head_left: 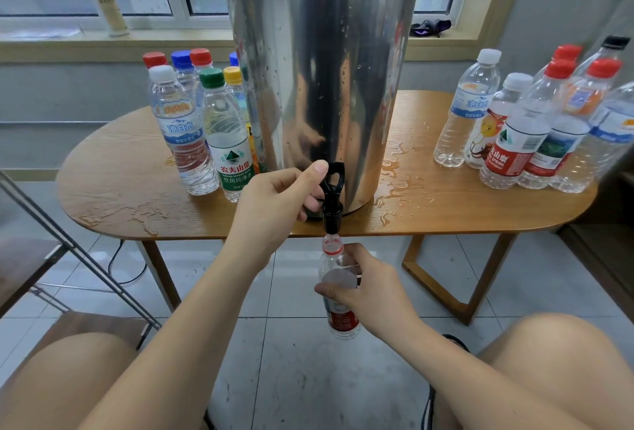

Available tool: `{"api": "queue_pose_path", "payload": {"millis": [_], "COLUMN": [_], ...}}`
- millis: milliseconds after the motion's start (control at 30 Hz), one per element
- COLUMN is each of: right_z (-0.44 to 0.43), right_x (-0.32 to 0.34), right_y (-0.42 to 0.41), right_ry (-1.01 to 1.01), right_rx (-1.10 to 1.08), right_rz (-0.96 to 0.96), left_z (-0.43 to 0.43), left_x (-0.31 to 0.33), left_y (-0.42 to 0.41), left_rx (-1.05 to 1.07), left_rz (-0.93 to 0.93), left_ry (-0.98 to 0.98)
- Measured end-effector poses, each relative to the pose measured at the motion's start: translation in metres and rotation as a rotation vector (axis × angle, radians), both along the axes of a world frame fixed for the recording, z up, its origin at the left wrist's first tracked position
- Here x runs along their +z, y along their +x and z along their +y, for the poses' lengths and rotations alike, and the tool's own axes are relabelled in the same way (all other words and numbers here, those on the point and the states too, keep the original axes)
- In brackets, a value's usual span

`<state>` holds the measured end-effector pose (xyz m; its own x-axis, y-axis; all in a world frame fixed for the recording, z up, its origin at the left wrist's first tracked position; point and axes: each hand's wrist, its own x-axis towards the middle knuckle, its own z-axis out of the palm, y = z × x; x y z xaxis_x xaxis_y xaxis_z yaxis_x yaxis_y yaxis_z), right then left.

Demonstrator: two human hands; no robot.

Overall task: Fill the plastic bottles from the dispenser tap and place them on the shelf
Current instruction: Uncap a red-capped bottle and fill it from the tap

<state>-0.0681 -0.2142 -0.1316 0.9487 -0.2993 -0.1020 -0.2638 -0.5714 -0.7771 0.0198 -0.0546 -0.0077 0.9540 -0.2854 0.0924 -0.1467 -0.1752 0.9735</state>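
- Plastic bottle [343, 323], uncapped, hangs below the counter [120, 168] edge with its mouth directly under the tap [332, 215], so that water should drop into the narrow neck rather than beside it. Whether water is running I cannot tell.
- Right hand [368, 287] wraps fingers and thumb round the bottle's upper body. This keeps it upright and leaves the neck free beneath the spout.
- Left hand [278, 203] pinches the black lever [335, 174], thumb on top and fingers curled beneath. That grip looks suited to working the valve while the other hand steadies.
- Steel dispenser [319, 86] stands at the counter's front edge, so the tap overhangs and leaves room below.
- Capped bottles stand in a left group [192, 141] and a right group [514, 141], probably filled kept apart from empty; which is which is unclear.
- Puddles [391, 168] on the counter suggest that careless alignment spills.
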Motion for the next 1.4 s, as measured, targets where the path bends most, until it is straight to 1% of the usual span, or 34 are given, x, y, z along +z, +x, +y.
{"api": "queue_pose_path", "payload": {"millis": [333,1400], "right_z": [-0.0009,0.0003], "right_x": [-0.0056,-0.0052], "right_y": [-0.0007,0.001], "right_ry": [0.002,0.005], "right_rx": [0.0,0.005], "right_rz": [-0.022,0.005], "left_z": [-0.0001,0.0], "left_x": [-0.0006,-0.0011], "left_y": [-0.0003,-0.0001], "left_rx": [0.004,-0.002], "left_rz": [-0.001,0.003], "left_ry": [0.005,0.002]}}
